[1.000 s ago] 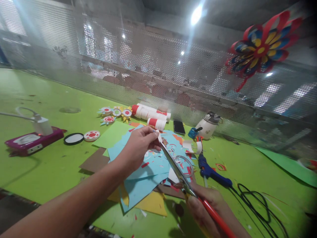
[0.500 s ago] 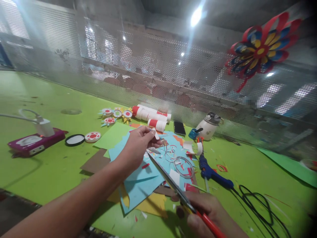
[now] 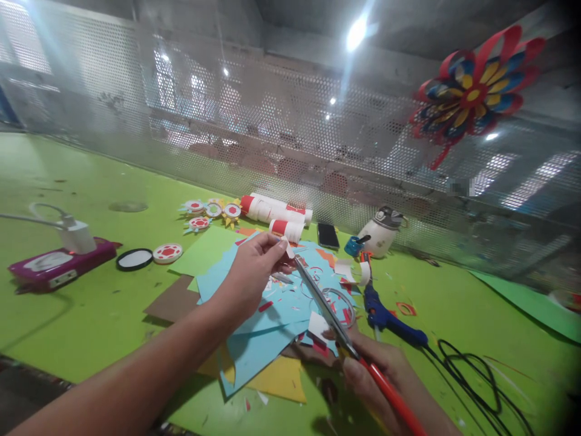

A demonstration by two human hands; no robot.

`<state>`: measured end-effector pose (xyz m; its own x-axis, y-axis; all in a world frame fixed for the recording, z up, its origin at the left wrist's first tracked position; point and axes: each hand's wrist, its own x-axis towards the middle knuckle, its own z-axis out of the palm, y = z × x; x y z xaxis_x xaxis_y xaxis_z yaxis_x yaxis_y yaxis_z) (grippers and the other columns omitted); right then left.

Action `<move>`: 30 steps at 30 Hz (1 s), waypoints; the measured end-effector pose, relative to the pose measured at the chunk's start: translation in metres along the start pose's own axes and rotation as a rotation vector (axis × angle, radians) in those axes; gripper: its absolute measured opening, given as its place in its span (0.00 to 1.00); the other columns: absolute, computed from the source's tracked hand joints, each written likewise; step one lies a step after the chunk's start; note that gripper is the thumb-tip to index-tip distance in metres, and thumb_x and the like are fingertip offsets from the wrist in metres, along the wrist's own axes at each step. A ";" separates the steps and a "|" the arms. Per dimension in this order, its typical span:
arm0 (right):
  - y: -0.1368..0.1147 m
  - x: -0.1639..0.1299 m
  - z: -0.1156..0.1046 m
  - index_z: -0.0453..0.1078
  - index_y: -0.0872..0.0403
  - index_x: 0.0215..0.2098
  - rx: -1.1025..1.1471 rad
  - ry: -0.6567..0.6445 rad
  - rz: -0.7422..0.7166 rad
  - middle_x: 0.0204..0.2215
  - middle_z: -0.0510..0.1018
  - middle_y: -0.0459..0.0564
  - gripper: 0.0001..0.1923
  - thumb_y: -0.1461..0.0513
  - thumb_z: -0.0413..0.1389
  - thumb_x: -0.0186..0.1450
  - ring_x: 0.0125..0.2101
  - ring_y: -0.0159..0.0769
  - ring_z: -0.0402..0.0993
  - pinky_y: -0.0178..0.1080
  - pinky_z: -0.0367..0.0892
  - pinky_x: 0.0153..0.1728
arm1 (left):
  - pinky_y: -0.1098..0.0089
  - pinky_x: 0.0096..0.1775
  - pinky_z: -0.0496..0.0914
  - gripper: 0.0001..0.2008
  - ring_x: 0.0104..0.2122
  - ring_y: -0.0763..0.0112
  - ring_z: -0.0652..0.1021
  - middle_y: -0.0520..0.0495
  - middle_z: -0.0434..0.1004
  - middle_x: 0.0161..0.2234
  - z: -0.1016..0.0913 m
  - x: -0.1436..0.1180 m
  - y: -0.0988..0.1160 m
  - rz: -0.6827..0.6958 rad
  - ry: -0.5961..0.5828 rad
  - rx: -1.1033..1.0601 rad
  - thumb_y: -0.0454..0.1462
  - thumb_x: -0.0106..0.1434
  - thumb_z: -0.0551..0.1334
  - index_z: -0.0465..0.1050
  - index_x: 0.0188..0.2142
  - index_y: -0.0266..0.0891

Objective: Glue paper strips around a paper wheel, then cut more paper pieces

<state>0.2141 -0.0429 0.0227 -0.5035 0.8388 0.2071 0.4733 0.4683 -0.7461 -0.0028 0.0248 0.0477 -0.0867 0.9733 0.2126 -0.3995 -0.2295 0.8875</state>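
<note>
My left hand (image 3: 256, 266) pinches a small white piece of paper (image 3: 287, 247) between thumb and fingers, above the scrap-strewn blue paper sheets (image 3: 267, 357). Wrapped round the red handles of a pair of scissors (image 3: 329, 312) is my right hand (image 3: 381, 375). The scissor blades look closed and point away from me, their tip close to the white piece. Beneath the hands lie paper cuttings, thin rings and a grey-white tape-like ring (image 3: 338, 306), partly behind the blades.
A blue glue gun (image 3: 393, 321) with a black cord lies at right. Behind are a phone (image 3: 327, 236), a white jug (image 3: 381, 231), white-and-red paper rolls (image 3: 276, 209) and small paper flowers (image 3: 198, 224). At left sits a purple power strip (image 3: 61, 263). A mesh screen (image 3: 254, 121) borders the table.
My right hand has raised the scissors, bringing their tip up and rightward, close to the white paper piece. My left hand keeps its pinch, nearly in place.
</note>
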 end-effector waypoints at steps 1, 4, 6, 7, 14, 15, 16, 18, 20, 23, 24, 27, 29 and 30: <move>0.000 0.000 0.001 0.73 0.51 0.49 0.015 -0.002 0.003 0.31 0.79 0.49 0.22 0.48 0.47 0.67 0.30 0.38 0.73 0.34 0.66 0.30 | 0.72 0.30 0.71 0.07 0.24 0.75 0.73 0.51 0.72 0.23 0.000 0.000 0.000 0.003 0.002 0.004 0.35 0.58 0.62 0.67 0.26 0.35; 0.000 0.000 0.003 0.73 0.50 0.49 0.035 -0.010 0.017 0.33 0.79 0.48 0.21 0.49 0.48 0.68 0.31 0.37 0.74 0.33 0.66 0.31 | 0.72 0.31 0.71 0.06 0.24 0.76 0.73 0.52 0.71 0.23 0.001 -0.001 -0.002 0.006 0.028 -0.006 0.35 0.58 0.62 0.68 0.27 0.35; 0.000 0.000 0.004 0.73 0.51 0.49 0.030 -0.010 0.013 0.32 0.79 0.48 0.22 0.49 0.47 0.68 0.31 0.36 0.73 0.33 0.67 0.31 | 0.72 0.31 0.70 0.07 0.24 0.76 0.73 0.52 0.71 0.23 0.001 -0.001 -0.003 0.006 0.047 -0.022 0.36 0.57 0.63 0.68 0.27 0.35; 0.000 -0.001 0.004 0.73 0.52 0.49 0.025 -0.005 0.010 0.32 0.79 0.49 0.22 0.48 0.47 0.68 0.31 0.37 0.73 0.33 0.67 0.31 | 0.72 0.31 0.70 0.07 0.25 0.76 0.73 0.52 0.71 0.23 0.001 -0.002 -0.003 0.006 0.054 -0.026 0.36 0.57 0.63 0.68 0.27 0.35; -0.003 -0.002 0.006 0.73 0.54 0.48 -0.044 0.019 0.043 0.25 0.76 0.48 0.25 0.47 0.45 0.68 0.24 0.35 0.69 0.33 0.66 0.25 | 0.71 0.33 0.71 0.08 0.26 0.75 0.74 0.50 0.74 0.25 0.002 -0.003 -0.004 0.002 0.039 -0.023 0.38 0.56 0.65 0.71 0.27 0.34; -0.003 -0.002 0.006 0.73 0.54 0.47 -0.045 0.022 0.045 0.25 0.76 0.48 0.24 0.47 0.45 0.68 0.24 0.35 0.69 0.34 0.66 0.24 | 0.71 0.34 0.71 0.08 0.27 0.75 0.74 0.50 0.74 0.25 0.002 -0.003 -0.004 0.003 0.036 -0.021 0.38 0.56 0.65 0.71 0.27 0.34; -0.003 -0.002 0.006 0.73 0.54 0.47 -0.041 0.024 0.045 0.25 0.76 0.48 0.24 0.47 0.45 0.68 0.24 0.35 0.70 0.34 0.66 0.25 | 0.71 0.34 0.71 0.08 0.27 0.75 0.75 0.49 0.74 0.25 0.002 -0.003 -0.004 0.005 0.037 -0.023 0.38 0.56 0.65 0.71 0.26 0.34; -0.004 -0.002 0.006 0.73 0.53 0.46 -0.034 0.030 0.039 0.26 0.77 0.48 0.24 0.47 0.45 0.68 0.24 0.35 0.70 0.34 0.67 0.26 | 0.70 0.34 0.71 0.08 0.27 0.74 0.75 0.49 0.74 0.25 0.003 -0.004 -0.005 0.003 0.038 -0.036 0.38 0.56 0.65 0.71 0.27 0.34; -0.005 -0.002 0.006 0.74 0.53 0.45 -0.038 0.039 0.038 0.26 0.77 0.48 0.24 0.47 0.45 0.68 0.24 0.35 0.70 0.34 0.67 0.27 | 0.70 0.35 0.72 0.08 0.27 0.74 0.75 0.49 0.74 0.25 0.003 -0.004 -0.006 -0.002 0.042 -0.057 0.38 0.56 0.65 0.71 0.27 0.34; -0.006 -0.001 0.006 0.74 0.53 0.43 -0.046 0.048 0.040 0.25 0.76 0.48 0.24 0.46 0.45 0.68 0.24 0.34 0.70 0.33 0.66 0.26 | 0.70 0.36 0.72 0.08 0.26 0.75 0.75 0.51 0.74 0.25 0.005 -0.005 -0.007 -0.009 0.059 -0.099 0.37 0.57 0.65 0.71 0.27 0.34; -0.006 -0.001 0.007 0.74 0.54 0.42 -0.050 0.051 0.035 0.24 0.75 0.48 0.25 0.46 0.45 0.67 0.23 0.34 0.69 0.33 0.66 0.26 | 0.71 0.36 0.72 0.08 0.26 0.76 0.74 0.51 0.73 0.24 0.005 -0.006 -0.007 -0.012 0.068 -0.112 0.37 0.57 0.65 0.71 0.27 0.34; -0.005 -0.002 0.008 0.74 0.54 0.42 -0.043 0.052 0.033 0.23 0.73 0.47 0.26 0.45 0.45 0.67 0.22 0.33 0.67 0.33 0.65 0.24 | 0.72 0.35 0.72 0.08 0.27 0.76 0.74 0.50 0.73 0.24 0.007 -0.007 -0.006 -0.017 0.084 -0.129 0.36 0.57 0.65 0.70 0.26 0.33; -0.004 -0.002 0.009 0.73 0.54 0.43 -0.007 0.049 0.058 0.22 0.73 0.47 0.26 0.44 0.45 0.67 0.21 0.32 0.66 0.33 0.65 0.24 | 0.71 0.35 0.72 0.08 0.27 0.76 0.74 0.50 0.73 0.24 0.008 -0.008 -0.005 -0.015 0.085 -0.136 0.36 0.57 0.64 0.70 0.26 0.33; -0.004 -0.003 0.009 0.73 0.55 0.44 0.007 0.051 0.066 0.22 0.73 0.47 0.27 0.44 0.45 0.67 0.20 0.32 0.66 0.33 0.65 0.23 | 0.71 0.36 0.72 0.07 0.27 0.75 0.74 0.50 0.73 0.24 0.008 -0.008 -0.005 -0.014 0.085 -0.139 0.36 0.57 0.64 0.70 0.26 0.33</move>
<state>0.2069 -0.0497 0.0194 -0.4341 0.8809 0.1888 0.4993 0.4097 -0.7635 0.0072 0.0183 0.0450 -0.1547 0.9750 0.1597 -0.5229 -0.2179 0.8240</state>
